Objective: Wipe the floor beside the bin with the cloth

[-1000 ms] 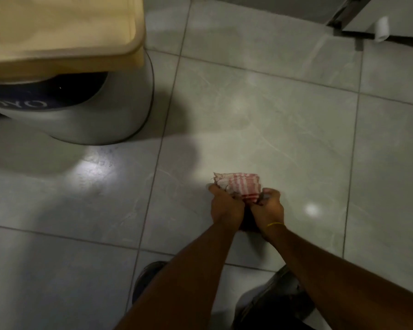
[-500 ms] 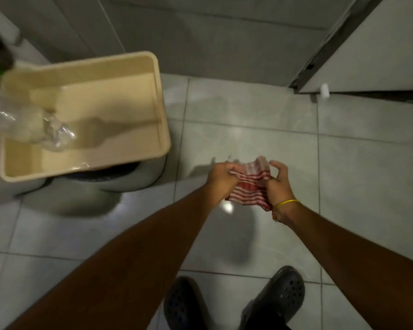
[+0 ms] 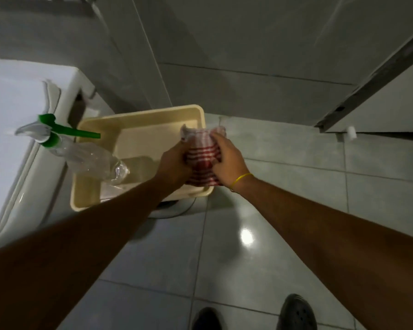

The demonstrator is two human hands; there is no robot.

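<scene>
The red-and-white striped cloth (image 3: 202,158) is bunched between both hands, held up in the air over the right edge of a cream tray (image 3: 138,116). My left hand (image 3: 174,163) grips its left side and my right hand (image 3: 227,160), with a yellow band at the wrist, grips its right side. The tray rests on top of the round white bin (image 3: 177,208), which shows only as a curved edge beneath it. Grey floor tiles (image 3: 272,210) lie to the right of the bin.
A clear spray bottle (image 3: 86,156) with a green trigger lies in the tray's left side. A white toilet (image 3: 17,139) stands at the left. A door (image 3: 379,96) with a white stopper is at the right. My dark clogs (image 3: 296,313) are on the floor below.
The cloth was down on the floor tile in both hands. It has been lifted off the floor and now sits higher, over the tray; the view has risen too.
</scene>
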